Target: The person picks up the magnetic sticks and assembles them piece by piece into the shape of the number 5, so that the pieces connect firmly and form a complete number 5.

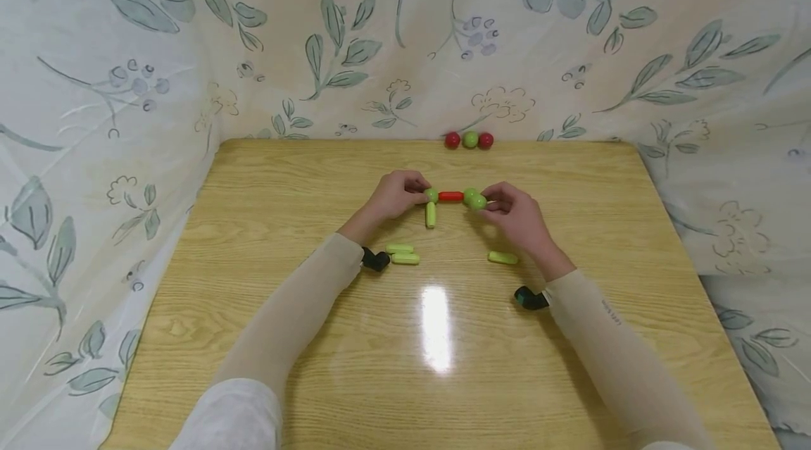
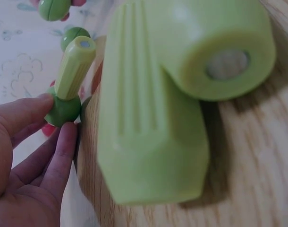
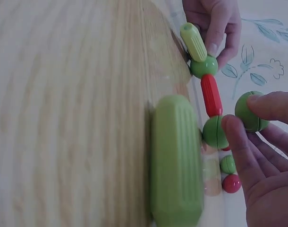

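Observation:
My left hand (image 1: pixel 395 194) pinches a green ball (image 2: pixel 63 112) between thumb and fingers. A light green ridged rod (image 1: pixel 431 215) sticks out from that ball toward me. From its right side a red rod (image 1: pixel 451 196) runs to a second green ball (image 3: pixel 213 132). Beside this second ball, my right hand (image 1: pixel 516 216) holds a third green ball (image 3: pixel 250 112) between thumb and fingers. In the right wrist view the third ball appears apart from the second. Whether they touch is unclear in the head view.
Two light green rods (image 1: pixel 405 259) lie together near my left wrist. Another light green rod (image 1: pixel 503 258) lies below my right hand. At the back edge of the wooden table (image 1: pixel 285 175) sit two red balls (image 1: pixel 453 140) with a green ball (image 1: pixel 470 139) between them.

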`<state>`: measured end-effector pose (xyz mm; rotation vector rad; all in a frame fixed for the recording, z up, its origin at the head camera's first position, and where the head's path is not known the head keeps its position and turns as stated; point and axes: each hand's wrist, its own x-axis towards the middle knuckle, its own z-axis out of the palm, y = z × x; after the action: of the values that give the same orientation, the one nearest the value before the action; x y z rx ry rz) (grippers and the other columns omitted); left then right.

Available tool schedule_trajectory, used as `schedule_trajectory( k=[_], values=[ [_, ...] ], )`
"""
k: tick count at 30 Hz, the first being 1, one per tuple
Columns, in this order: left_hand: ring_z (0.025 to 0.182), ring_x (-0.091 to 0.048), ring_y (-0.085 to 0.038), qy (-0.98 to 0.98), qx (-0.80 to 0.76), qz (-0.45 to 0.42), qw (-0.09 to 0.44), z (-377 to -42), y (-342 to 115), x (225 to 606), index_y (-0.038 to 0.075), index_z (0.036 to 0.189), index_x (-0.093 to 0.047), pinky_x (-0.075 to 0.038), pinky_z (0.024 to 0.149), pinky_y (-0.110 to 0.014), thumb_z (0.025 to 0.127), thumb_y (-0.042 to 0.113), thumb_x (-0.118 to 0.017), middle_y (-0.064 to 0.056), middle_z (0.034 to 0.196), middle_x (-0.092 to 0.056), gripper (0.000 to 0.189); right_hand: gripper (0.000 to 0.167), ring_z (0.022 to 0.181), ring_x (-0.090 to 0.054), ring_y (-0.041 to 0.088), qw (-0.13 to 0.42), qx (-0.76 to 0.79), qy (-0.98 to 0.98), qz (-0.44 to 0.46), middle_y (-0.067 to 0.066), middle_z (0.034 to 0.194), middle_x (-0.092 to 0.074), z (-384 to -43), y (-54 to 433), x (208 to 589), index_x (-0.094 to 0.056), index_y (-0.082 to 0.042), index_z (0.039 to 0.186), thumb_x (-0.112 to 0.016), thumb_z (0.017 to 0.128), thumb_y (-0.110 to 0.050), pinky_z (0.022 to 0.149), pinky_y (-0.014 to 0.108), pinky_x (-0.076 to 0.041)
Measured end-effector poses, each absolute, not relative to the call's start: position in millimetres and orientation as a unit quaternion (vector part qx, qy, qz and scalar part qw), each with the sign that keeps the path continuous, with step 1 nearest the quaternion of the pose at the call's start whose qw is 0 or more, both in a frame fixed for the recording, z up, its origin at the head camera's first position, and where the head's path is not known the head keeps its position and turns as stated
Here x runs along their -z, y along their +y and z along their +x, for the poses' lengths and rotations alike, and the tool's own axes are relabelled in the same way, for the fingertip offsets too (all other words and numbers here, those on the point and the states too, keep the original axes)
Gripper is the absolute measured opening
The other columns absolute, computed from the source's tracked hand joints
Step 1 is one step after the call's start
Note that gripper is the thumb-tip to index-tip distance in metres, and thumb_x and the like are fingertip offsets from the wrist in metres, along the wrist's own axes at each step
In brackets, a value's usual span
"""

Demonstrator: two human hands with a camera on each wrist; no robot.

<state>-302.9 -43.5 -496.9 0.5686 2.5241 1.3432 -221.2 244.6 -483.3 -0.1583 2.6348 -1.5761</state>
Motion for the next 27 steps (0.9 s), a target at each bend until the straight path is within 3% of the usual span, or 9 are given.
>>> schedule_trajectory(
  k=[7,22,27],
  values=[
    [0.104,-0.071,-0.019,0.86,-0.457,0.196,0.113,-304,-45,498,0.012,0.112,-0.08,-0.054,0.095,-0.037,0.1,0.016,-0.082,-0.002,0.11,-0.079,0.013,0.031,0.106,-0.072,0.03,0.039,0.507,0.858,-0.063,0.016,0.124,-0.073,-216,235,485,-0.069,-0.002,0.128,-0.081,0.1,-0.006,0.083,0.022,-0.057],
    [0.103,-0.071,-0.018,0.859,-0.461,0.193,0.115,-307,-43,500,0.012,0.112,-0.081,-0.054,0.096,-0.037,0.1,0.016,-0.082,-0.001,0.109,-0.078,0.013,0.031,0.103,-0.074,0.03,0.045,0.494,0.862,-0.104,0.014,0.118,-0.076,-205,212,488,-0.07,-0.004,0.125,-0.083,0.097,-0.003,0.09,0.044,-0.061],
    [0.103,-0.071,-0.018,0.86,-0.459,0.191,0.113,-306,-43,500,0.012,0.112,-0.081,-0.054,0.096,-0.038,0.1,0.016,-0.082,-0.001,0.109,-0.079,0.013,0.03,0.103,-0.075,0.028,0.052,0.482,0.868,-0.108,0.012,0.116,-0.076,-203,206,489,-0.07,-0.005,0.123,-0.084,0.097,-0.005,0.092,0.046,-0.061]
  ],
)
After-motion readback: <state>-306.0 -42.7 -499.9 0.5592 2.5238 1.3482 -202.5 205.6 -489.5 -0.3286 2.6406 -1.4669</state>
